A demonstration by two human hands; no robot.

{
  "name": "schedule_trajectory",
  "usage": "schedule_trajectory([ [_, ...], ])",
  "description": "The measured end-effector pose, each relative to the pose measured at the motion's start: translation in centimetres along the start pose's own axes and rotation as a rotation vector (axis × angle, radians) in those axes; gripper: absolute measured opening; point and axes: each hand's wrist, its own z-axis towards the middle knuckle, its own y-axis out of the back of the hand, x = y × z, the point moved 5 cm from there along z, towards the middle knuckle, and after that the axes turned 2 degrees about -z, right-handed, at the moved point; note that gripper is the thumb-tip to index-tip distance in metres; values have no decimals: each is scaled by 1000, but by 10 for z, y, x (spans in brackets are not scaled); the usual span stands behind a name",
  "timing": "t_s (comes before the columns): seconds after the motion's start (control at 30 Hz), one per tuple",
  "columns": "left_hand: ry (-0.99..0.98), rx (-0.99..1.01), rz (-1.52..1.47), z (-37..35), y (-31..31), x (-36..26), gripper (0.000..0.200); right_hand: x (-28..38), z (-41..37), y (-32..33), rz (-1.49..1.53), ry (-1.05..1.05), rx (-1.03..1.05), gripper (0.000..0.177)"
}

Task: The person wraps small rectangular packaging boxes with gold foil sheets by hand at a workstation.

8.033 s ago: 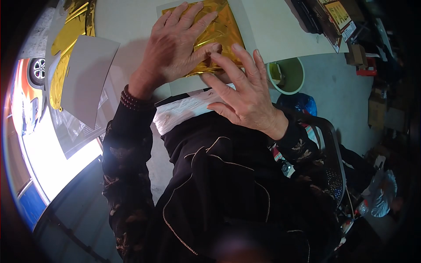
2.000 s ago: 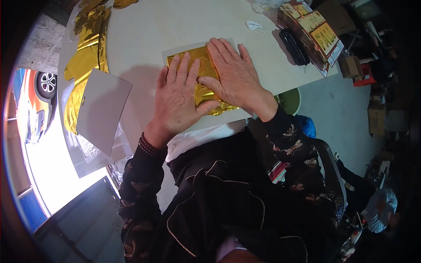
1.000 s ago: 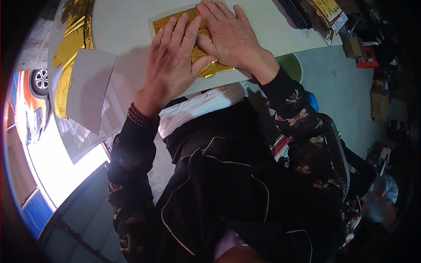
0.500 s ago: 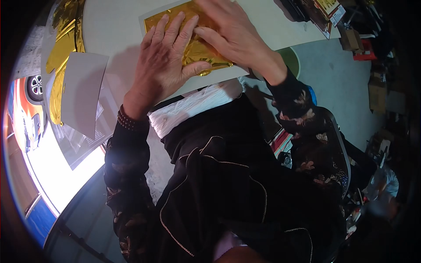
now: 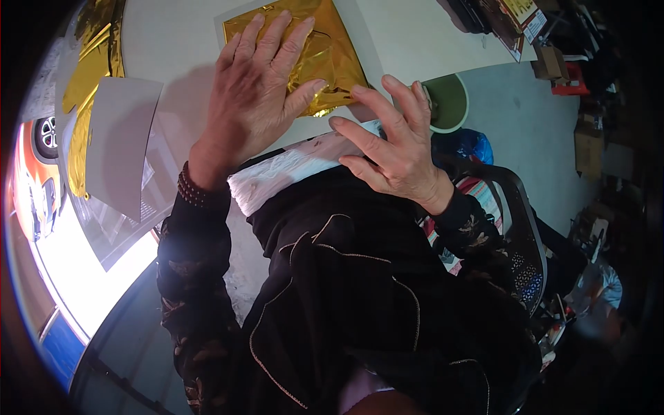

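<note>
A sheet of shiny gold foil (image 5: 332, 55), wrinkled near its front edge, covers a grey board (image 5: 357, 31) on the white table. Across the foil's left part lies my left hand (image 5: 252, 90), flat with its fingers spread and the thumb pointing right. My right hand (image 5: 401, 145) hangs at the table's front edge, fingers apart and nothing in them. Its fingertips are close to the foil's front right corner. Below the hands, a white cloth (image 5: 290, 169) rests over the lap.
On the left, more gold foil (image 5: 86, 97) lies beside a grey card (image 5: 121, 142) and clear plastic sheets (image 5: 155, 180). A green bin (image 5: 449, 104) stands past the table's front edge, near a blue bag (image 5: 474, 145). Dark items and printed packets (image 5: 515, 28) sit at the upper right.
My right hand has come off the foil and moved down and right to the table's front edge, its fingers spreading. My left hand stays on the foil, nearly in place.
</note>
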Motion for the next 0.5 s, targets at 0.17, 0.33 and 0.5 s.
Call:
schedule_trajectory([
  [0.17,-39,-4,-32,1,4,-1,65,-3,1,-9,27,-22,22,53],
  [0.33,-20,16,-8,1,1,1,65,-3,2,-13,22,-22,24,56],
  [0.5,-22,22,-20,2,3,1,65,-2,1,-14,8,-2,17,57],
])
